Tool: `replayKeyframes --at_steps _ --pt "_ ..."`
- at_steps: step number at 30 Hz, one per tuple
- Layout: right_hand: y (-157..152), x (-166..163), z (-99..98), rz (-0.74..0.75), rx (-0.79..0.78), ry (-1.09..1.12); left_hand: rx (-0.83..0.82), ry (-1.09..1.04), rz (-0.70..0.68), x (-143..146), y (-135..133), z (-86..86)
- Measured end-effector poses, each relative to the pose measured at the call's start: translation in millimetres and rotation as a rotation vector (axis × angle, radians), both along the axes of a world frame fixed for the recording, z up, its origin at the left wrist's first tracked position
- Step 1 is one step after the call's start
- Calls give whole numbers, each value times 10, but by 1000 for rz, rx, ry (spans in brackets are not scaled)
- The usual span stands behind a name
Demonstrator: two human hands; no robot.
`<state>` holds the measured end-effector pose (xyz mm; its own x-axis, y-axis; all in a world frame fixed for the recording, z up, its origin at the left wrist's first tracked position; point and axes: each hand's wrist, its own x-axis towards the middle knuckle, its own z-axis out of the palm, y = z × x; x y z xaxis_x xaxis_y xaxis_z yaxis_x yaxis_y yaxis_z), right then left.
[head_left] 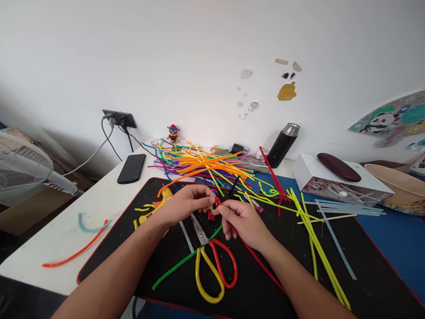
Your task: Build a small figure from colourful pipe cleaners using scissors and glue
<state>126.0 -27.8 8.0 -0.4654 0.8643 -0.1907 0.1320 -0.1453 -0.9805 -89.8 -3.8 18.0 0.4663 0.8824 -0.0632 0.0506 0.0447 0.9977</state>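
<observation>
My left hand [195, 204] and my right hand [244, 221] meet above the black mat, fingers closed in a pinch. Between their fingertips is the bent end of a red pipe cleaner [259, 259], whose long tail runs under my right hand toward the lower right. A small magenta piece [211, 215] shows just below the fingertips; whether it is held or lies on the mat I cannot tell. Scissors [217, 266] with one yellow and one red handle lie open below my hands, across a green pipe cleaner [174, 269]. Partly behind my left wrist lies a yellow glue gun [159, 207].
Many coloured pipe cleaners [206, 164] are heaped at the back, beside a small figurine [172, 133] and a black flask [283, 145]. Yellow-green stems [317, 239] and clear glue sticks [341, 252] lie right, near a white box [345, 177]. A phone [131, 168] lies left.
</observation>
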Motion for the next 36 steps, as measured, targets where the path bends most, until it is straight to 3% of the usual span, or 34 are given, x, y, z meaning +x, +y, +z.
replayKeyframes --at_steps 13,24,31,36 --pt "6 0 -26 3 11 5 9 16 15 9 7 -3" --pt "54 -22 -102 -30 16 -27 190 228 90 23 5 0" --pt "1 38 -96 -99 -6 6 176 46 155 -27 43 15" --pt "-115 254 -89 -166 -50 -32 155 -121 288 -59 71 41"
